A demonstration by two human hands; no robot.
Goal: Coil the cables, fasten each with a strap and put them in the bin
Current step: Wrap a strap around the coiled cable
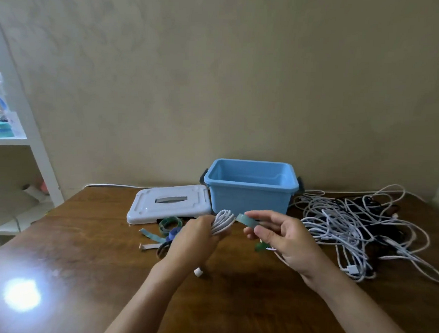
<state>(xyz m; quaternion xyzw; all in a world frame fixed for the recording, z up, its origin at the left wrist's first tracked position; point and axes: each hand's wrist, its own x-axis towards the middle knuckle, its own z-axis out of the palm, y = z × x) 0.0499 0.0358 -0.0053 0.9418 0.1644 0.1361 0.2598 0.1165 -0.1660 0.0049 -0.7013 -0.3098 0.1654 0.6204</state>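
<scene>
My left hand [195, 236] grips a coiled white cable [222, 220] above the wooden table, in front of the blue bin [250, 189]. The cable's white plug end [199, 272] hangs down below my wrist. My right hand [283, 238] pinches a pale green strap [247, 220] whose end reaches toward the coil. A tangled pile of white and dark cables [355, 228] lies to the right of the bin. Several loose green and blue straps [167, 230] lie on the table left of my left hand.
The bin's white lid [167, 205] lies flat to the left of the bin. A white shelf unit [18, 134] stands at the left edge. A wall runs close behind the table [86, 236]. A bright glare spot sits on the table's near left.
</scene>
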